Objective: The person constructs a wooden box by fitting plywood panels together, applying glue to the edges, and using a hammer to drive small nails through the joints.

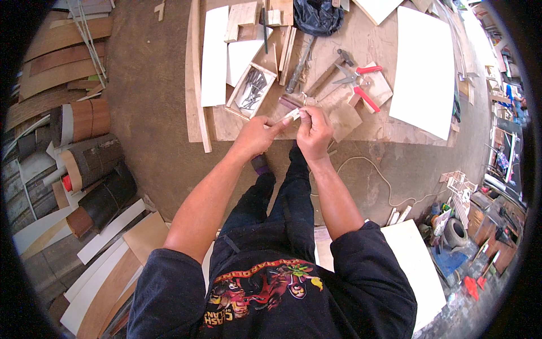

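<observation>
Over the table's near edge, both my hands meet at a small pale strip, whose exact kind I cannot make out. My left hand pinches its left end between thumb and fingers. Closed on the right end is my right hand, thumb on top. Just beyond the fingers lies a dark reddish block. A hammer and red-handled snips rest farther right. To the left stands an open wooden box holding several dark metal bits.
The wooden worktable carries white sheets, wood offcuts, a metal bar and a black plastic bag. Rolled sheets and boards lie on the left floor. A pale cord runs across the floor at right.
</observation>
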The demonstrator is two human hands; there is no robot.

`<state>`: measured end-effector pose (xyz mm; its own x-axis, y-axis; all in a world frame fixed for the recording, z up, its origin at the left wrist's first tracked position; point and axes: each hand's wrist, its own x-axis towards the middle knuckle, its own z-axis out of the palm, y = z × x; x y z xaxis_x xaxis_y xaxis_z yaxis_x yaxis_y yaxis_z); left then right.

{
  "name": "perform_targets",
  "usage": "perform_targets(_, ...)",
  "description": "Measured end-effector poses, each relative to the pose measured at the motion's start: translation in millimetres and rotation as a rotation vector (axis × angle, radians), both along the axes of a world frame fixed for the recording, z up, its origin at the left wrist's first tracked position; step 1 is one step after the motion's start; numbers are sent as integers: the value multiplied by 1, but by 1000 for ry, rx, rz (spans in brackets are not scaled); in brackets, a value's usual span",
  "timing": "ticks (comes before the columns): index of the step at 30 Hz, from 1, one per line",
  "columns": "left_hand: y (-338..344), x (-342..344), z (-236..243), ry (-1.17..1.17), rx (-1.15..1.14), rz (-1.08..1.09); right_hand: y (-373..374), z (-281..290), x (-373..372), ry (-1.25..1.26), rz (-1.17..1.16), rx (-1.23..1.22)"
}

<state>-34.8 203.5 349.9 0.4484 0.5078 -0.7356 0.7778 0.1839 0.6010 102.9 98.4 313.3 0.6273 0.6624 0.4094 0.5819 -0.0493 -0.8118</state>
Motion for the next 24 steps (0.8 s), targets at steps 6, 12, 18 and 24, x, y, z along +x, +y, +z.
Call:
perform_targets(6,0,2,6,22,-18,13,1,-4,1,34,16,-10)
perform_targets(12,1,1,7,2,12,1,4,-2,-1,47,13,-16)
perform_targets(18,2,3,3,20,-9,-4,6,-1,2,73,34,-35)
perform_targets(24,2,-1,1,13,-2,6,-2,3,14,154,46,-2)
